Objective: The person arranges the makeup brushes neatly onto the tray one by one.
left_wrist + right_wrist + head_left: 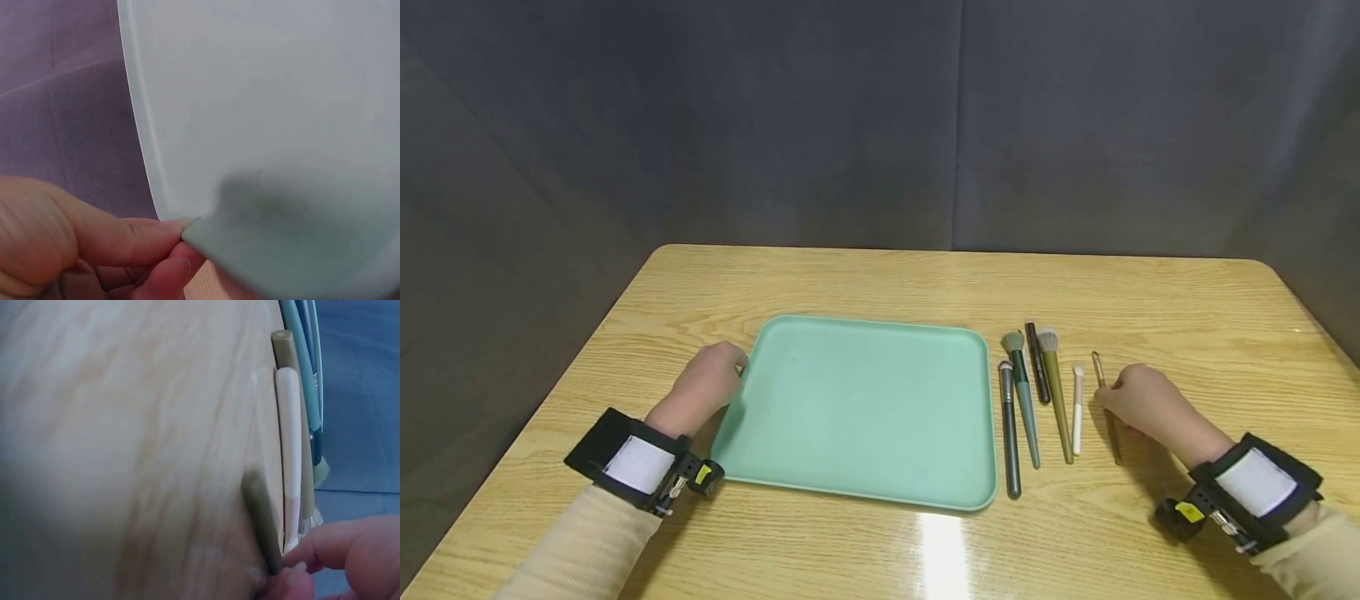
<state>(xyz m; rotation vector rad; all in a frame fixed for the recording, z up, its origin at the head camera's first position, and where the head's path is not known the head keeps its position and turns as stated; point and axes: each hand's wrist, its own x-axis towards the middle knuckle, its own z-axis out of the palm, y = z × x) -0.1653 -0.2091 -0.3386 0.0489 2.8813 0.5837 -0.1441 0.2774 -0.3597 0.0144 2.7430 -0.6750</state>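
Note:
My left hand [706, 385] is at the left side of a mint-green tray [865, 408]. In the left wrist view its thumb and finger pinch the rim near a corner of the tray [262, 112]. Far to the right, my right hand [1150, 406] pinches a thin olive makeup brush [1113, 437] by its middle. The right wrist view shows the handle end of that brush [261, 515] jutting out from the fingertips, slightly blurred. Just left of it lies a short white brush [1077, 417].
Between tray and white brush lie an olive brush [1060, 408], a dark slim stick [1037, 367], a green brush [1025, 408] and a black-handled brush [1011, 442], roughly side by side. Wooden table [865, 283] surrounds them; a dark curtain [820, 125] hangs behind.

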